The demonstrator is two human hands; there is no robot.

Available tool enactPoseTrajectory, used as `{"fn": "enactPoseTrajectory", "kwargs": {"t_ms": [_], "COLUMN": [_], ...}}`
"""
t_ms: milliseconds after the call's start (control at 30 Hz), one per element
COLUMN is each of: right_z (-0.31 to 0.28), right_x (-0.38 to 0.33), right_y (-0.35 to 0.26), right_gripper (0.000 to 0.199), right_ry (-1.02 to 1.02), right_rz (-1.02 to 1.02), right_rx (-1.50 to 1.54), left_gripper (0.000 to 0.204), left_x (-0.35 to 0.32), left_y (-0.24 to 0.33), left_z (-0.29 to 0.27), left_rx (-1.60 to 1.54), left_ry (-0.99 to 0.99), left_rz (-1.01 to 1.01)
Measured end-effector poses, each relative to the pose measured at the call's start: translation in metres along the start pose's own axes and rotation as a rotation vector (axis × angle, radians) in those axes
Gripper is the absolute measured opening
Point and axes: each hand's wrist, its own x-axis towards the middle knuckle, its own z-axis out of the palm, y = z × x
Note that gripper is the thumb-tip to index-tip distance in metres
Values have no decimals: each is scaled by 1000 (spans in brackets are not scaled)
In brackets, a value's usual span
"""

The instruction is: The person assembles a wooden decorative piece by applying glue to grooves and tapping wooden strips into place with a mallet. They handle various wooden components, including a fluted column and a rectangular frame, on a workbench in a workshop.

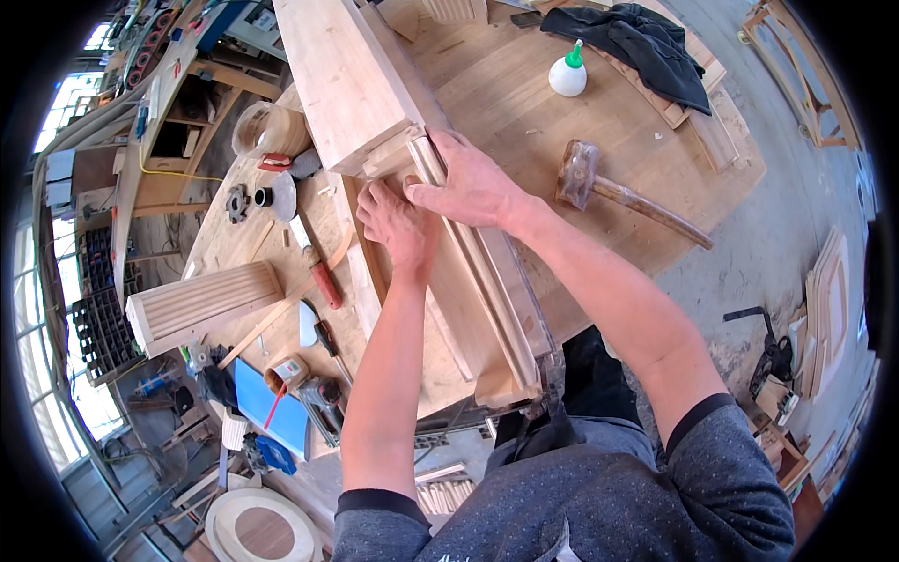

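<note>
A long pale wooden box-shaped post [351, 80] lies across the bench, its near end by my hands. From there a long moulded wooden strip [487, 304] runs toward my body, on edge beside a flat wooden panel [454, 314]. My right hand [468, 183] is closed over the strip's far end, thumb on the near side and fingers across the top. Close beside it, my left hand [398, 225] has its fingers curled down against the wood just below the post's end. Whatever its fingertips hold is hidden.
Right on the bench are a wooden mallet [609, 187], a white glue bottle [567, 75] with a green tip and a dark cloth [627, 42]. At left lie a red-handled scraper [320, 272], a fluted wooden block [206, 304], a screwdriver [328, 342] and a clear tub [267, 129].
</note>
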Motion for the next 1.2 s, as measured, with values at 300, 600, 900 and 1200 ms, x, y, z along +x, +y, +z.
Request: {"fn": "enactPoseTrajectory", "kwargs": {"t_ms": [300,600,900,1200], "right_z": [-24,42,73,110], "right_x": [-147,-384,-396,-407], "right_y": [8,3,-10,36], "right_gripper": [67,66,68,51], "right_ry": [254,72,-194,-9], "right_rz": [231,730,647,711], "right_rx": [491,271,-210,249], "left_gripper": [47,54,61,64], "left_x": [0,7,56,14], "left_y": [1,-13,-85,-11], "left_z": [-2,13,58,27], "left_rx": [44,125,-20,119], "left_ry": [-10,81,64,15], "left_rz": [-25,1,146,-18]}}
